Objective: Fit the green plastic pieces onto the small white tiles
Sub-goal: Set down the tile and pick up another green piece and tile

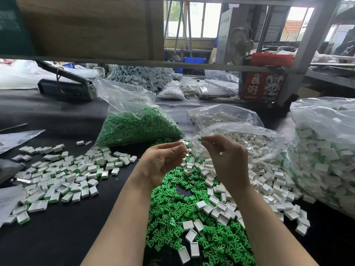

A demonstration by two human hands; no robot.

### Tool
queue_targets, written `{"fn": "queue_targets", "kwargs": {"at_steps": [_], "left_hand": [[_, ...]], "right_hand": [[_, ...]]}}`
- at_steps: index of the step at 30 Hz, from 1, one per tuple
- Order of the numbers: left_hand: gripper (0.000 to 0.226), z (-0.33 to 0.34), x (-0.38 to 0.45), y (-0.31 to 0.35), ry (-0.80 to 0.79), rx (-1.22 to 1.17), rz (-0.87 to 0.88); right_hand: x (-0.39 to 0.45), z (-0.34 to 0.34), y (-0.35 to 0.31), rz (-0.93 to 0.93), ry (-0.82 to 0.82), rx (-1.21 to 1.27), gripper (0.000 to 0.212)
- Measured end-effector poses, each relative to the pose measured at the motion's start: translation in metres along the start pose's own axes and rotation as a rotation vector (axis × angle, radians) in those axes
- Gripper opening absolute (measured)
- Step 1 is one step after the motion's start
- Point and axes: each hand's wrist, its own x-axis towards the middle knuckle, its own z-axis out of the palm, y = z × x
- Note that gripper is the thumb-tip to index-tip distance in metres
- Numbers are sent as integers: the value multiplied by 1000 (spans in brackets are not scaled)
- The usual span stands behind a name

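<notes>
Left hand: the left hand (165,160) is raised above the black table (63,237), palm turned toward the camera, fingers curled, fingertips pinching a small white tile (186,144).
Right hand: the right hand (226,158) is raised just beside the left, back toward the camera; thumb and forefinger pinch a small green piece (199,139), the other fingers loosely bent.
Gap between the two: the green piece and the held tile are near each other but apart.
Loose green pieces: a heap of green plastic pieces (192,217) lies on the table under and in front of the hands.
Loose white tiles: empty white tiles (259,181) spill from an open clear bag (240,135) on the right and mix into the green heap's edge.
Finished pile: to the left, a spread of white tiles with green showing at their edges (63,177).
Green supply: a clear bag full of green pieces (134,123) sits behind the hands, left of centre.
Far right: a large clear sack (324,150) holds white tiles with green showing among them.
Background: a red printed carton (263,81) stands at the back of the table below a metal shelf frame (134,62).
</notes>
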Motion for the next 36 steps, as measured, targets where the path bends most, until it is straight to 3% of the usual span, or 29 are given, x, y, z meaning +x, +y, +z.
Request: {"fn": "queue_targets", "kwargs": {"at_steps": [4,7,20,36], "left_hand": [[20,6,1,-4,-9,27,59],[20,10,2,-5,-2,64,91],[23,9,-6,0,-1,345,223],[12,3,-8,4,-72,522,336]], "right_hand": [[0,4,-9,393,-123,429,1],[0,6,-11,460,-157,501,7],[4,3,-9,291,-342,109,12],[4,1,-9,238,-427,46,8]]}}
